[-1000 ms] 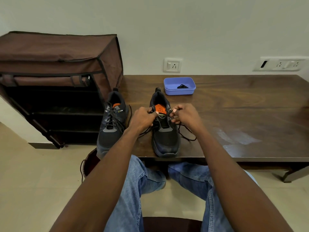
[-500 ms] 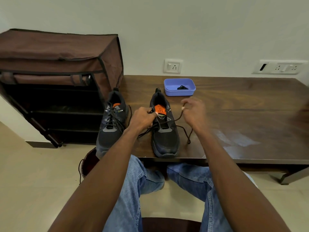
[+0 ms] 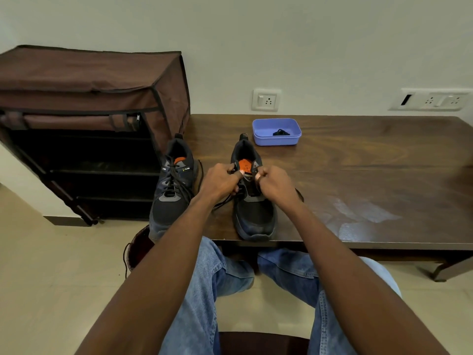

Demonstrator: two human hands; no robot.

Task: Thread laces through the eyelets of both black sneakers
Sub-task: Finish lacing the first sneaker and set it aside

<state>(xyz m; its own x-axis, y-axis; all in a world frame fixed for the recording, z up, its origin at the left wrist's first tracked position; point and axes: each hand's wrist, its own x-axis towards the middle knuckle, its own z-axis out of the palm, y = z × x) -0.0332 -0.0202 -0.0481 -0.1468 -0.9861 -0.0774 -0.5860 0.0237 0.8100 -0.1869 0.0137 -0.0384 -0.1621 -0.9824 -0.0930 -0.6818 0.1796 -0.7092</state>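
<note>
A dark wooden desk (image 3: 371, 175) stretches away ahead and to the right of the hands. Beyond the hands, near the wall, a blue plastic tray (image 3: 276, 140) sits on it, holding a small black item (image 3: 281, 132). Far left of the hands stands a brown fabric shoe rack (image 3: 84, 98) with dark shelves. Two white wall sockets (image 3: 266, 100) are mounted behind the desk.

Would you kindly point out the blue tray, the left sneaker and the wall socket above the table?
blue tray (image 3: 275, 141): head view, front wall.
left sneaker (image 3: 167, 210): head view, black toe area.
wall socket (image 3: 266, 100): head view, centre of plate.
</note>
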